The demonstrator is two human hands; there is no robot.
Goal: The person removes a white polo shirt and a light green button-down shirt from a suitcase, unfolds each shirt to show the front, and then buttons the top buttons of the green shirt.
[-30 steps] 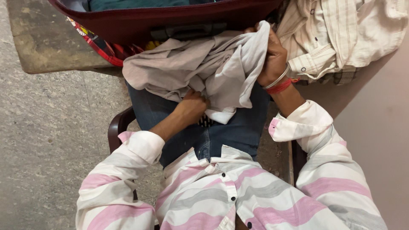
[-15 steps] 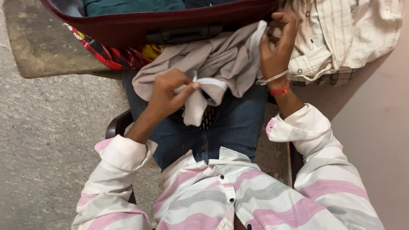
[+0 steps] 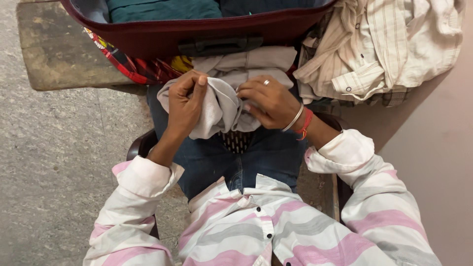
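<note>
Grey cloth (image 3: 221,106) is bunched up on the lap, right below the maroon suitcase (image 3: 162,37). Left hand (image 3: 185,106) has its fingers curled tight over one edge, right hand (image 3: 268,101) pinches the other side, fingers pressed in.

home | open suitcase (image 3: 162,37) of clothes | stone floor (image 3: 54,162)

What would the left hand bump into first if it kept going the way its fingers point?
Probably the right hand: the left hand curls rightward around the grey cloth bunched between them, so only cloth lies between.
</note>
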